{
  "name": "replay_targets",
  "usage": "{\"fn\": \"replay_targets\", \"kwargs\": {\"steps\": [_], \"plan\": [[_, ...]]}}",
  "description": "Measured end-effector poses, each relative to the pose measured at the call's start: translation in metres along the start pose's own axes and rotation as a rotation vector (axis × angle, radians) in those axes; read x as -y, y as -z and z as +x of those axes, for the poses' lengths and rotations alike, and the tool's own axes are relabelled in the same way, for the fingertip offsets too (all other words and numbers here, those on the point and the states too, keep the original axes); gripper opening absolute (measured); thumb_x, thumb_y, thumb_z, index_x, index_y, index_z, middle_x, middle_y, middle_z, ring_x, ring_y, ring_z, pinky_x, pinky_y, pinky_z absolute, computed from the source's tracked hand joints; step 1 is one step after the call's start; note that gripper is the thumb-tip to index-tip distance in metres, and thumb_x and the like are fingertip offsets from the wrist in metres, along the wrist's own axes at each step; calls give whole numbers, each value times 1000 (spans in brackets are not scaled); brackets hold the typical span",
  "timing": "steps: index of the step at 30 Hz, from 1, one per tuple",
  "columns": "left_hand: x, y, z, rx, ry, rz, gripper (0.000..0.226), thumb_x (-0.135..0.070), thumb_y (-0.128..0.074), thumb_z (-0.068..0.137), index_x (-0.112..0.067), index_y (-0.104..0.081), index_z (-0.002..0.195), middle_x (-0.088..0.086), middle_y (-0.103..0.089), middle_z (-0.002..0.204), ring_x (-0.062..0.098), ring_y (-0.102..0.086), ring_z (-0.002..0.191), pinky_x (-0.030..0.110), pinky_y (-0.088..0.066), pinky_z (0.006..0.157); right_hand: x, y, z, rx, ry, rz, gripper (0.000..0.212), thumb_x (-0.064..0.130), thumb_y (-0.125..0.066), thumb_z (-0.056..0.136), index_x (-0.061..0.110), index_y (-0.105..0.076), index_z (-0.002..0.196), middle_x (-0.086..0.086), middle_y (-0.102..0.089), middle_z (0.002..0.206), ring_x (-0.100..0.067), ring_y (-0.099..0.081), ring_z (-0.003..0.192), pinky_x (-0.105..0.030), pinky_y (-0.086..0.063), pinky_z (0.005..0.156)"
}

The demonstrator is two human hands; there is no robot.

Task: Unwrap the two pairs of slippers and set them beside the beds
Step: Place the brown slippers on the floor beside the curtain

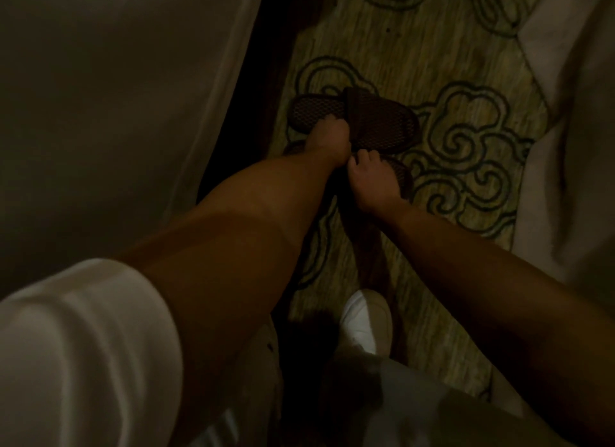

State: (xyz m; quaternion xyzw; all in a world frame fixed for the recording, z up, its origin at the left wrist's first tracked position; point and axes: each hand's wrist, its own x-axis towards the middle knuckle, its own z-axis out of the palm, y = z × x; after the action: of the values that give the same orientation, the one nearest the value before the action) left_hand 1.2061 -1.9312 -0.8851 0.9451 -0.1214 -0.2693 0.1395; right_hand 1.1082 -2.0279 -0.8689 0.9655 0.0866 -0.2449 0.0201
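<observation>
Lighting: dim, fine detail lost
Landmark: patterned carpet (442, 63), a strip between left bed (116, 97) and right bed (572, 113)
Far slipper (356, 118): dark, textured sole, lies crosswise on the carpet, nearer the left bed; no wrapping visible on it
Near slipper (399, 173): mostly hidden under the right hand, on the carpet just beside the far slipper
Left hand (327, 137): fingers curled on the near edge of the far slipper, gripping it; arm stretched down and forward, sleeve rolled at the upper arm
Right hand (372, 180): fingers bent over the near slipper, holding it; whether thumb wraps under, cannot tell
Reason for hold (judgement): one slipper per hand lets the pair be squared up side by side on the carpet beside the left bed
Stage (judgement): placing this pair; second pair not in view
White shoe (366, 323): on the carpet below the hands
</observation>
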Motion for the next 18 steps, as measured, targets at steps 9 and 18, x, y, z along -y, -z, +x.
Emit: {"fn": "replay_targets", "kwargs": {"steps": [9, 18], "plan": [[1, 3, -6, 28, -17, 113, 39, -24, -53, 96, -4, -57, 130, 19, -51, 136, 35, -45, 128, 44, -43, 102, -8, -5, -2, -25, -3, 97, 56, 32, -71, 86, 4, -52, 129, -20, -53, 126, -40, -52, 115, -47, -48, 85], [4, 38, -20, -139, -217, 230, 79, -47, -73, 84, -13, -39, 146, 16, -39, 149, 35, -40, 135, 48, -38, 105, -66, 49, -3, -153, -118, 37, 73, 48, -66, 85, 7, -46, 142, -22, -38, 153, -41, -37, 140, -52, -39, 105]]}}
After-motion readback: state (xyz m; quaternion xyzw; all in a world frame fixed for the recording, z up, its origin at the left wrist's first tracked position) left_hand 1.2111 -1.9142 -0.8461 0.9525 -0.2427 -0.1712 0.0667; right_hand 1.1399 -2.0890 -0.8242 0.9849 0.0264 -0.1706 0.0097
